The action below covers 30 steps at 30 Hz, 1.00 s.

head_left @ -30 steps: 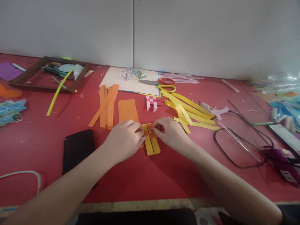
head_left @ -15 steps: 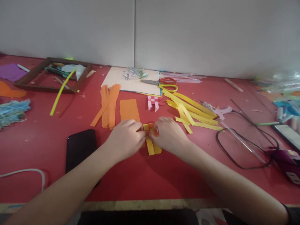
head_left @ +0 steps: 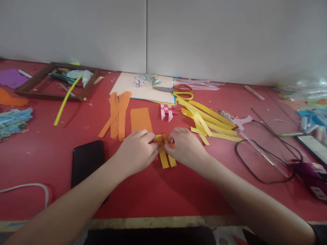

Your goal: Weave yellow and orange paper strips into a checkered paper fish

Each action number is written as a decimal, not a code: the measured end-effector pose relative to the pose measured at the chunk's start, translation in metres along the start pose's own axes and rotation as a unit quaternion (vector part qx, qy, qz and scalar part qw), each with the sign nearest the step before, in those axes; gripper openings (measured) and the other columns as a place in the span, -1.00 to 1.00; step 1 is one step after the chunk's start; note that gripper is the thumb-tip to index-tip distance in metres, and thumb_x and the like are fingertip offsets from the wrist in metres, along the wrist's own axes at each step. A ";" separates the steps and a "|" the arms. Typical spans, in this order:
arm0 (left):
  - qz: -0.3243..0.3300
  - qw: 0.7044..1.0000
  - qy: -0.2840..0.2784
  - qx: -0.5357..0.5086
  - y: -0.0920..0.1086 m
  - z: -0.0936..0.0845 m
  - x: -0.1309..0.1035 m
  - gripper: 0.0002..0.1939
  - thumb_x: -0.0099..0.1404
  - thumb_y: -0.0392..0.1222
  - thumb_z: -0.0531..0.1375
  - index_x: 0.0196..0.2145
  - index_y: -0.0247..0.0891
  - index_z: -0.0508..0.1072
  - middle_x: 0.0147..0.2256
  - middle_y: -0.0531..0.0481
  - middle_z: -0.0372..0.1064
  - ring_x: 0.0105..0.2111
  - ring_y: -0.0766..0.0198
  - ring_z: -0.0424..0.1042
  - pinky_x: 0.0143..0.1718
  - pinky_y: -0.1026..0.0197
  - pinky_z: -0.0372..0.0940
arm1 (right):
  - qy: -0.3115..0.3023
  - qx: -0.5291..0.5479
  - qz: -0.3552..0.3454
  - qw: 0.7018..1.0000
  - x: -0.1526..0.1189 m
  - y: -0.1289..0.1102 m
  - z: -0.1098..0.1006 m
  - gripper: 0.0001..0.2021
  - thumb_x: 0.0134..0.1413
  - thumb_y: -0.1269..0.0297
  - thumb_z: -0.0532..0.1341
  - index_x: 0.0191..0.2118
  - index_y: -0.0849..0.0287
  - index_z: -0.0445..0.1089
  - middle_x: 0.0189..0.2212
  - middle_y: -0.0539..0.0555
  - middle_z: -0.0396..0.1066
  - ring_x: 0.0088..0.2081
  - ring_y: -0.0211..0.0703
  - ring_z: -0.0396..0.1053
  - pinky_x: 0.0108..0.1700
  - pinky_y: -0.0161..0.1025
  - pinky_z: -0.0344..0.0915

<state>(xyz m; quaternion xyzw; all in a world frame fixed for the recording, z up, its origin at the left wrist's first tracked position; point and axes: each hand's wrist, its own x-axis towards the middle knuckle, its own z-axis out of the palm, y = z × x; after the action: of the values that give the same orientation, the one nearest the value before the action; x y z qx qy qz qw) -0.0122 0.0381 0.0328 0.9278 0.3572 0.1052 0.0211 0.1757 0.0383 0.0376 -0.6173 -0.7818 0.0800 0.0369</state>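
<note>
My left hand (head_left: 139, 149) and my right hand (head_left: 186, 146) meet over the red table, fingers closed on a small weave of yellow and orange paper strips (head_left: 164, 159). Two yellow ends stick out toward me, and the orange strips run crosswise between my fingertips. Both sets of fingertips partly cover the weave. Just behind my left hand lies an orange paper rectangle (head_left: 141, 119). To its left rest several loose orange strips (head_left: 123, 112). A bundle of yellow paper strips (head_left: 214, 119) fans out behind my right hand. Farther back is a small pink and red woven paper piece (head_left: 166, 111).
Scissors (head_left: 183, 92) lie on a pale sheet (head_left: 122, 86) near the wall. A black phone (head_left: 88, 160) sits beside my left forearm. To the right are a glue gun (head_left: 240, 121) and its looping black cord (head_left: 238, 163). A brown frame (head_left: 48, 97) stands back left.
The yellow ends have spread slightly apart, with a gap now between them. More orange shows beside my right fingertips. Both hands stay in nearly the same place.
</note>
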 end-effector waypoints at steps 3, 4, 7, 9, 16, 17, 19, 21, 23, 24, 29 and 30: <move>0.004 1.000 -0.003 -0.018 0.001 0.001 0.000 -0.72 0.40 -0.19 0.06 -0.25 -0.27 0.57 -0.26 -0.11 0.43 -0.24 0.10 0.36 -0.26 0.08 0.30 | 0.001 0.021 -0.002 1.000 0.000 0.002 0.000 -0.77 0.01 0.30 0.16 -0.61 0.17 0.20 -0.52 0.05 0.27 -0.46 -0.22 0.17 -0.42 -0.26 0.07; 0.004 1.000 -0.003 -0.023 0.001 0.002 0.000 -0.73 0.41 -0.19 0.07 -0.24 -0.27 0.57 -0.24 -0.12 0.43 -0.22 0.10 0.35 -0.25 0.08 0.30 | 0.001 0.028 -0.001 1.000 -0.001 0.002 0.000 -0.76 0.01 0.31 0.16 -0.61 0.16 0.19 -0.53 0.04 0.26 -0.46 -0.23 0.17 -0.42 -0.26 0.07; 0.001 0.999 -0.012 -0.030 0.003 0.002 0.000 -0.73 0.40 -0.16 0.08 -0.21 -0.28 0.56 -0.21 -0.13 0.42 -0.22 0.08 0.35 -0.25 0.07 0.32 | 0.006 0.041 0.004 0.999 -0.001 0.003 0.000 -0.76 -0.02 0.35 0.16 -0.62 0.15 0.14 -0.54 0.03 0.25 -0.48 -0.24 0.16 -0.43 -0.27 0.07; -0.003 0.999 -0.017 -0.034 0.004 0.002 0.000 -0.73 0.40 -0.15 0.08 -0.20 -0.29 0.55 -0.21 -0.14 0.41 -0.23 0.08 0.35 -0.25 0.05 0.32 | 0.012 0.041 0.006 0.999 -0.002 0.003 0.000 -0.75 -0.03 0.36 0.16 -0.63 0.15 0.11 -0.55 0.01 0.23 -0.49 -0.25 0.15 -0.44 -0.27 0.06; -0.030 0.997 -0.023 -0.067 -0.002 0.004 0.000 -0.75 0.40 -0.33 0.04 -0.11 -0.30 0.50 -0.24 -0.12 0.40 -0.23 0.12 0.38 -0.20 0.10 0.33 | 0.008 0.043 0.010 0.999 -0.003 0.001 -0.002 -0.72 -0.01 0.36 0.14 -0.64 0.15 0.07 -0.56 0.01 0.20 -0.48 -0.25 0.13 -0.43 -0.27 0.04; -0.037 0.996 -0.020 -0.073 -0.003 0.004 0.000 -0.78 0.38 -0.34 0.05 -0.13 -0.31 0.49 -0.24 -0.12 0.40 -0.22 0.12 0.38 -0.20 0.11 0.33 | 0.008 0.045 0.009 0.999 -0.003 0.002 -0.002 -0.73 -0.01 0.36 0.14 -0.64 0.15 0.07 -0.56 0.01 0.21 -0.47 -0.25 0.13 -0.42 -0.27 0.04; -0.062 0.995 -0.010 -0.084 -0.004 0.005 0.000 -0.83 0.36 -0.35 0.08 -0.20 -0.33 0.46 -0.26 -0.12 0.41 -0.24 0.13 0.39 -0.22 0.12 0.32 | 0.013 0.046 0.007 0.999 -0.003 0.002 -0.001 -0.74 -0.02 0.36 0.14 -0.63 0.15 0.08 -0.55 0.01 0.21 -0.47 -0.25 0.13 -0.42 -0.28 0.04; -0.096 0.990 -0.003 -0.107 -0.005 0.005 0.002 -0.89 0.33 -0.35 0.10 -0.28 -0.31 0.43 -0.31 -0.08 0.42 -0.29 0.17 0.40 -0.27 0.15 0.31 | 0.020 0.046 0.003 0.999 -0.003 0.003 0.000 -0.73 -0.02 0.36 0.14 -0.64 0.15 0.07 -0.56 0.01 0.20 -0.49 -0.26 0.11 -0.43 -0.28 0.03; -0.128 0.981 0.001 -0.148 -0.004 0.005 0.004 -0.93 0.30 -0.35 0.14 -0.33 -0.27 0.41 -0.36 -0.02 0.43 -0.35 0.21 0.41 -0.34 0.20 0.29 | 0.022 0.042 0.000 0.999 -0.003 0.003 0.001 -0.72 -0.02 0.36 0.14 -0.64 0.14 0.06 -0.57 0.00 0.19 -0.50 -0.26 0.10 -0.44 -0.28 0.02; -0.140 0.976 0.003 -0.168 -0.003 0.006 0.005 -0.94 0.28 -0.35 0.16 -0.34 -0.26 0.41 -0.38 0.00 0.44 -0.36 0.22 0.42 -0.36 0.22 0.28 | 0.023 0.041 -0.001 0.999 -0.003 0.003 0.002 -0.72 -0.02 0.36 0.14 -0.64 0.14 0.05 -0.57 0.00 0.19 -0.50 -0.26 0.10 -0.43 -0.28 0.02; -0.148 0.971 -0.001 -0.187 -0.001 0.008 0.008 -0.89 0.26 -0.38 0.16 -0.30 -0.26 0.47 -0.31 -0.02 0.50 -0.27 0.17 0.45 -0.24 0.14 0.32 | 0.022 0.040 -0.001 0.999 -0.003 0.003 0.002 -0.73 -0.03 0.37 0.15 -0.64 0.14 0.07 -0.57 0.00 0.19 -0.49 -0.26 0.11 -0.42 -0.27 0.03; -0.143 0.973 -0.001 -0.181 0.000 0.009 0.008 -0.89 0.27 -0.38 0.16 -0.29 -0.26 0.48 -0.31 -0.03 0.51 -0.26 0.16 0.45 -0.22 0.13 0.33 | 0.021 0.040 -0.001 0.999 -0.003 0.003 0.002 -0.72 -0.03 0.36 0.16 -0.64 0.14 0.07 -0.57 0.00 0.19 -0.49 -0.25 0.11 -0.42 -0.27 0.03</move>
<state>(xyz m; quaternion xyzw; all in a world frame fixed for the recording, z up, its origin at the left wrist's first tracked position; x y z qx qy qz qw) -0.0051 0.0439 0.0258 0.8477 0.4616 0.1636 0.2039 0.1790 0.0355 0.0351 -0.6161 -0.7776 0.0979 0.0784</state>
